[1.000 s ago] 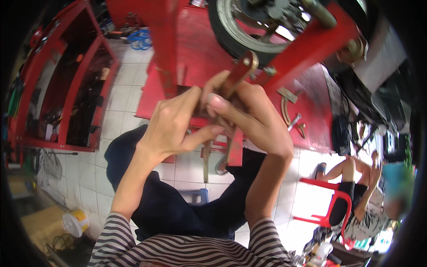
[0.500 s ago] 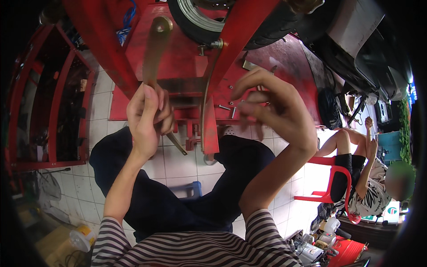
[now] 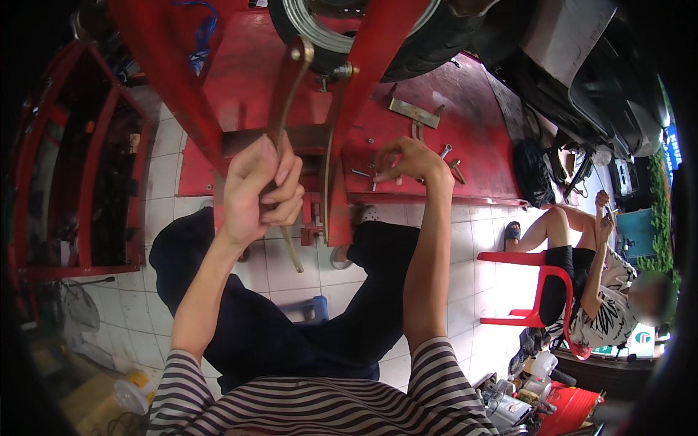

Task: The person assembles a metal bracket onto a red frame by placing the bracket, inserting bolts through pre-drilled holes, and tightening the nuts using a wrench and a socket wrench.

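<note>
My left hand (image 3: 262, 185) is wrapped round a long, curved, flat metal bar (image 3: 294, 73) with a hole at its upper end. The bar's thin lower end sticks out below my fist, and its middle is hidden by my fingers. My right hand (image 3: 416, 161) is low over the red platform (image 3: 483, 174), its fingers bent and apart. Its thumb and fingertips are close to a small bolt (image 3: 374, 185); whether they touch it I cannot make out. A second bolt (image 3: 359, 173) lies just left of it. Beyond that hand is a flat metal bracket (image 3: 414, 112).
A red slanted post (image 3: 382, 43) rises between my hands, with a wheel (image 3: 429, 54) behind it. A spanner's ring end (image 3: 445, 150) shows right of my hand. A red shelf frame (image 3: 87, 160) stands left; a person sits on a red chair (image 3: 542, 291) at right.
My right hand has moved down and leftward to the bolts on the platform. The bar in my left hand has turned, and that hand has shifted slightly right.
</note>
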A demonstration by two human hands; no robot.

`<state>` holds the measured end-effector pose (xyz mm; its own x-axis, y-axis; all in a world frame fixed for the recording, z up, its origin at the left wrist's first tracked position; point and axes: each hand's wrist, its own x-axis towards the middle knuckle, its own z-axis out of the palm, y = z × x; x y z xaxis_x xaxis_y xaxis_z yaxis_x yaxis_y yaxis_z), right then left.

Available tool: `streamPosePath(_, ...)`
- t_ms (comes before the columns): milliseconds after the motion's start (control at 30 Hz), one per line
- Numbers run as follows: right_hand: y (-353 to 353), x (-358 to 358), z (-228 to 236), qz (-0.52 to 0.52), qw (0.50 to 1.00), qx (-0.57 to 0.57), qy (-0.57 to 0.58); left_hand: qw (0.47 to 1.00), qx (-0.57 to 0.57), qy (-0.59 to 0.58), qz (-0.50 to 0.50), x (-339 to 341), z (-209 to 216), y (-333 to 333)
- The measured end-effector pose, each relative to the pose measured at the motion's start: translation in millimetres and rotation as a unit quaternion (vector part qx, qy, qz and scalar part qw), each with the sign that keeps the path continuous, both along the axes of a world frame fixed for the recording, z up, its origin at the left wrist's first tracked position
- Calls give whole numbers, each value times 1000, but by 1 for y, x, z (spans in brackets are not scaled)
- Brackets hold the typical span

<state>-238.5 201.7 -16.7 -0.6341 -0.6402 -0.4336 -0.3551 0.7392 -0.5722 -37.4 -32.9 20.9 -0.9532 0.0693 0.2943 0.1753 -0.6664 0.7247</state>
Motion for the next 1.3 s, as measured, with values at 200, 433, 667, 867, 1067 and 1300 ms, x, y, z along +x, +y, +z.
streamPosePath(200,-7,-2,-5,-13,1000,2,1,1000,-2,4,-14,6,4,-2)
streamPosePath(433,-4,2,-4,1,999,-8,35,1000,-7,8,-11,8,1,-5)
streamPosePath(667,-3,5,-3,-9,998,-4,59,1000,14,10,-6,2,-2,-2)
streamPosePath(867,-17,24,7,-11,997,11,82,1000,10,15,4,1,1,-1)
streamPosePath(1067,-10,27,6,-41,992,29,116,1000,15,21,-9,-5,-2,2)
streamPosePath(1300,14,43,53,-70,943,-299,-127,995,-19,18,96,4,2,15)
